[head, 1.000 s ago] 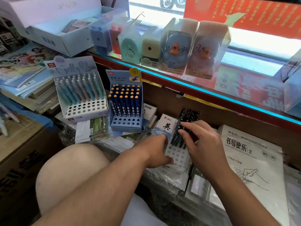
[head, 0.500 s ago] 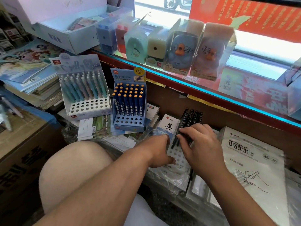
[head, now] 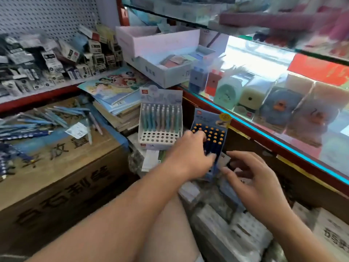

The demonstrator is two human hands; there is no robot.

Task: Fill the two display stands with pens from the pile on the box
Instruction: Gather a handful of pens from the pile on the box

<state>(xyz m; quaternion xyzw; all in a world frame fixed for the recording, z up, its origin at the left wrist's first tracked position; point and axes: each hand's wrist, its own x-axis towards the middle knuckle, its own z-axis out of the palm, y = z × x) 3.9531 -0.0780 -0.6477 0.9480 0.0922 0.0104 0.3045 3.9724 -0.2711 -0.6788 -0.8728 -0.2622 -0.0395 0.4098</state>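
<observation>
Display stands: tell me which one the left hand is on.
The blue stand with navy, orange-capped pens, right of the white stand. The left hand rests on it; the white one, holding pastel pens, stands untouched.

Cardboard, plastic and glass about a shop counter
The box (head: 56, 167) is brown corrugated cardboard, matt and a little rough, printed in dark ink; the pens (head: 34, 125) on it have smooth plastic barrels with a slight sheen. The white stand (head: 160, 138) is matt and perforated, plastic or card cannot be told, and the blue stand (head: 205, 118) has a glossy printed header. The counter (head: 283, 145) is glossy glass with red-painted trim, the cases (head: 279, 104) on it clear shiny plastic, the books (head: 113, 87) glossy paper, the pegboard (head: 47, 14) matt white
</observation>
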